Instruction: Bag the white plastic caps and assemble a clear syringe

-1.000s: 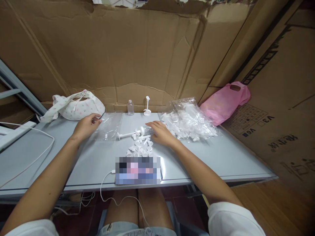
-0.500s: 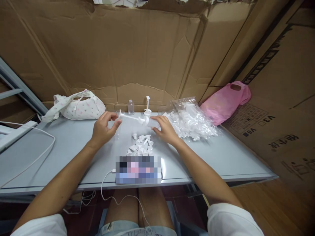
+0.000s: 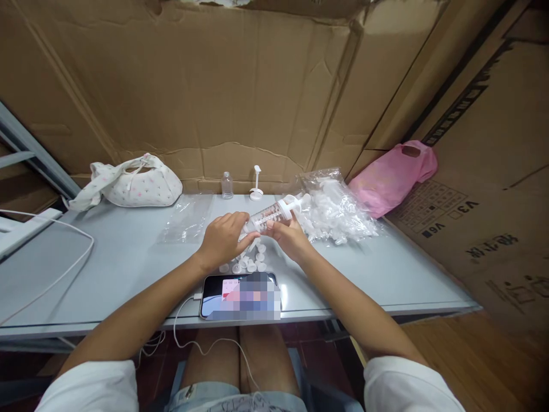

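A clear plastic syringe (image 3: pixel 268 216) with markings on its barrel and a white collar is held slantwise above the table, collar end up and to the right. My left hand (image 3: pixel 223 237) is closed around its lower-left end. Beneath the collar, my right hand (image 3: pixel 289 237) has its fingers closed on the barrel. A white piece sticks out beyond the collar. Just under my hands lies a cluster of small white plastic caps (image 3: pixel 251 264), partly covered by them. My fingers hide the syringe's lower tip.
At the back stand a small clear bottle (image 3: pixel 227 186) and a white plunger-like part (image 3: pixel 256 186). A clear bag of white parts (image 3: pixel 334 209) lies right, beside a pink bag (image 3: pixel 397 177). Left are a flat clear bag (image 3: pixel 186 220) and a patterned cloth pouch (image 3: pixel 146 183). A cabled phone (image 3: pixel 212 306) lies in front.
The syringe has turned, its collar end now pointing right. My left hand has moved right from the plunger end to the barrel's lower end. The long white rod no longer extends leftward.
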Tool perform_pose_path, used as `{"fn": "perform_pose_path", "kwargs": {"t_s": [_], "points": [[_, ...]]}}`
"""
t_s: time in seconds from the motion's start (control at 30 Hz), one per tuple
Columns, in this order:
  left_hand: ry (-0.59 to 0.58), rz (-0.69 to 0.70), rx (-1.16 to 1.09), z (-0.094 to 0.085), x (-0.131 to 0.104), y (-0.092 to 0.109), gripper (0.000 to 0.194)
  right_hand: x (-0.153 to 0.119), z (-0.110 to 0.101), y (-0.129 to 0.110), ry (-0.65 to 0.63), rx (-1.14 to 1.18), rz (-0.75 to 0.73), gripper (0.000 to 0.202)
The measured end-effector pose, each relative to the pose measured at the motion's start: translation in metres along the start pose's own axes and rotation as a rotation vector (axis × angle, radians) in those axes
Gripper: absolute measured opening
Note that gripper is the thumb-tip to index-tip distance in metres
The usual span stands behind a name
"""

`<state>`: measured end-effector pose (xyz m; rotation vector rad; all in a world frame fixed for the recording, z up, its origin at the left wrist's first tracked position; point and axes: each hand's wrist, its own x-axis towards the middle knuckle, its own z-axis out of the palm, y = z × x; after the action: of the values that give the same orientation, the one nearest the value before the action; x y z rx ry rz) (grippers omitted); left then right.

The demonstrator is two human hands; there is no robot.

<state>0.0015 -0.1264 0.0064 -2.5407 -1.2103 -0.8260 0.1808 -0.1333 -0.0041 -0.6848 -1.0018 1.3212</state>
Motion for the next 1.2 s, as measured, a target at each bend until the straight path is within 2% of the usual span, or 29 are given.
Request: {"fn": "perform_pose_path", "kwargs": {"t_s": [0.13, 0.27, 0.4, 0.57, 0.67, 0.77, 0.9, 0.97, 1.03, 1.13, 1.2], "points": [[-0.018, -0.008, 0.063, 0.001, -0.003, -0.005, 0.042, -0.002, 0.005, 0.001, -0.013, 0.071, 0.079, 0.044], [-0.082, -0.063, 0.078, 0.0, -0.005, -0.005, 0.047, -0.002, 0.007, 0.003, -0.009, 0.063, 0.084, 0.041], [-0.172, -0.141, -0.012, -0.003, -0.007, 0.001, 0.047, -0.002, 0.005, 0.002, -0.009, 0.014, 0.048, 0.037], [-0.339, -0.234, -0.19, -0.006, -0.01, 0.006, 0.041, -0.003, 0.003, 0.0, -0.062, -0.014, 0.006, 0.038], [-0.397, -0.249, -0.411, -0.007, -0.011, 0.003, 0.041, -0.004, 0.002, -0.001, -0.088, -0.028, 0.003, 0.044], [-0.46, -0.242, -0.802, -0.006, -0.013, 0.0, 0.05, -0.006, 0.0, -0.005, -0.152, 0.016, 0.026, 0.049], [-0.736, -0.235, -1.374, -0.006, -0.013, -0.002, 0.06, -0.01, -0.002, -0.014, -0.328, 0.056, 0.015, 0.049], [-0.811, -0.227, -1.479, -0.006, -0.011, -0.003, 0.061, -0.01, -0.003, -0.016, -0.364, 0.054, -0.019, 0.049], [-0.713, -0.243, -1.418, -0.005, -0.01, -0.004, 0.058, -0.009, -0.004, -0.015, -0.324, 0.035, -0.049, 0.048], [-0.371, -0.309, -1.168, -0.003, -0.009, -0.005, 0.044, -0.006, -0.004, -0.011, -0.19, -0.01, -0.065, 0.048], [-0.19, -0.332, -0.997, -0.003, -0.01, -0.005, 0.033, -0.005, -0.002, -0.008, -0.113, -0.022, -0.069, 0.048]]}}
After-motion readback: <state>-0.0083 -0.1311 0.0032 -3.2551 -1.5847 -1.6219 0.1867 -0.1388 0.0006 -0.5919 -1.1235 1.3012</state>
